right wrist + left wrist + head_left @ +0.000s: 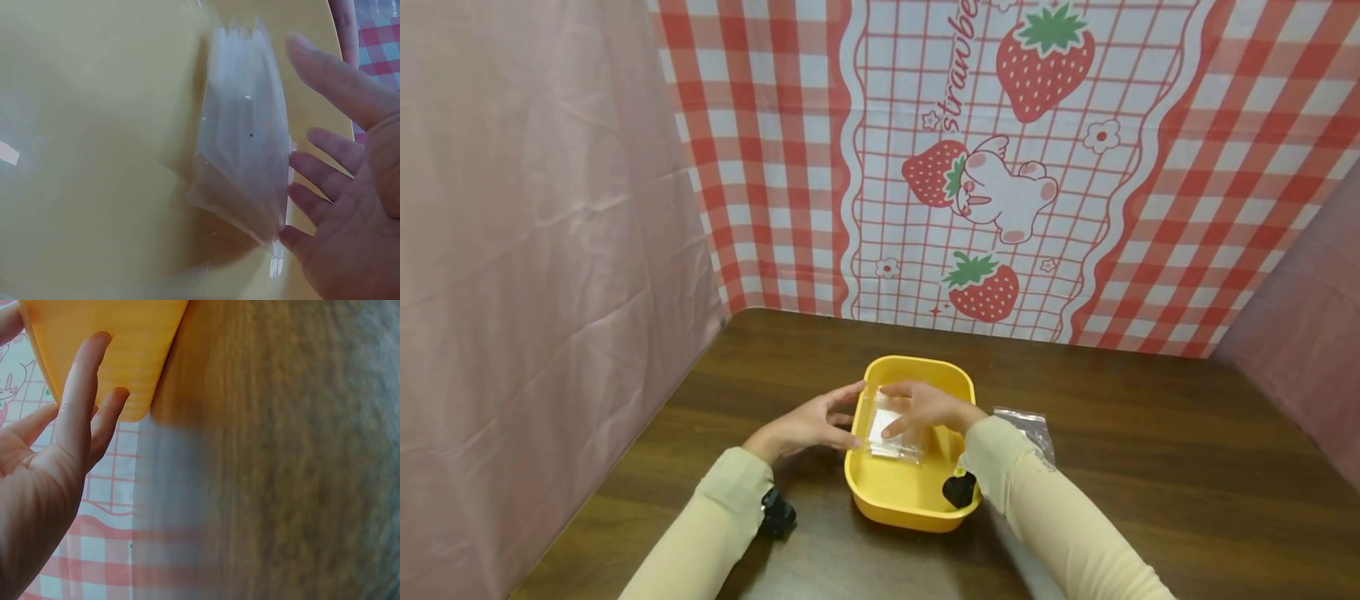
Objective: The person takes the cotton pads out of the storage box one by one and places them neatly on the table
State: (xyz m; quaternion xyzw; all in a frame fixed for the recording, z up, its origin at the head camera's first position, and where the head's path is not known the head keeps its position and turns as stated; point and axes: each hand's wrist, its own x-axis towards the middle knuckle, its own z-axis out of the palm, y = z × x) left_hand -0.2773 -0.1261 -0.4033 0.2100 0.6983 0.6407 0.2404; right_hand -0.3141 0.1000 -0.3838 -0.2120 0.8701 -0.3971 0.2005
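A yellow plastic tub [898, 518] sits on the table in the head view. My left hand [808, 427] is at its left side, thumb and fingertips right at the rim; in the left wrist view, loosely spread fingers [78, 403] lie along the tub's outer wall. Inside the tub, against its left wall, stand several clear plastic bags [240, 125] in a stack. My right hand [925, 407] reaches into the tub over these bags, palm toward them. Its fingers are extended, with fingertips close by the bags' edge in the right wrist view. Nothing shows gripped in either hand.
Another clear plastic bag [1033, 429] lies on the brown wooden table [1150, 467] right of the tub, partly behind the right sleeve. A red-and-white strawberry cloth [775, 167] hangs behind the table, with pink curtains [550, 250] at the sides.
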